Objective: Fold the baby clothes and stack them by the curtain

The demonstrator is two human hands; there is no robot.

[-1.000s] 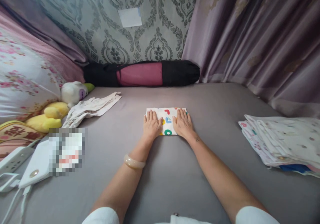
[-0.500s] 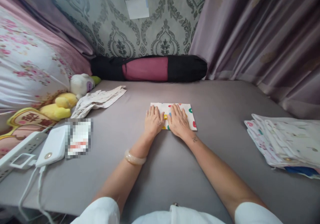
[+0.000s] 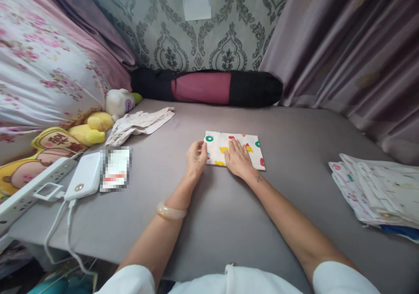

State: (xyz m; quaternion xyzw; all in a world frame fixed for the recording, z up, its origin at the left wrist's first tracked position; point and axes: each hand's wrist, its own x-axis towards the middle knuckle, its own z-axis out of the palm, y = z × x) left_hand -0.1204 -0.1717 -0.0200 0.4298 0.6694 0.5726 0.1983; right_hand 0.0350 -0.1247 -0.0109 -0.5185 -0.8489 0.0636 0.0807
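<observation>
A folded white cloth with green, yellow and red printed shapes lies flat on the grey-covered surface in front of me. My right hand rests palm down on its middle, fingers stretched out. At the cloth's left edge is my left hand, turned on its side, with bent fingers closed at that edge. The fingertips are partly hidden, and a pale bangle circles the left forearm.
On the right lies a stack of folded cloths. To the left are a crumpled pale cloth, plush toys, a white power bank with cables and a power strip. A black and pink long bag lines the back wall.
My left hand has slid from on top of the cloth to its left edge, its fingers now bent. The right hand stays flat on the cloth. The view has shifted slightly.
</observation>
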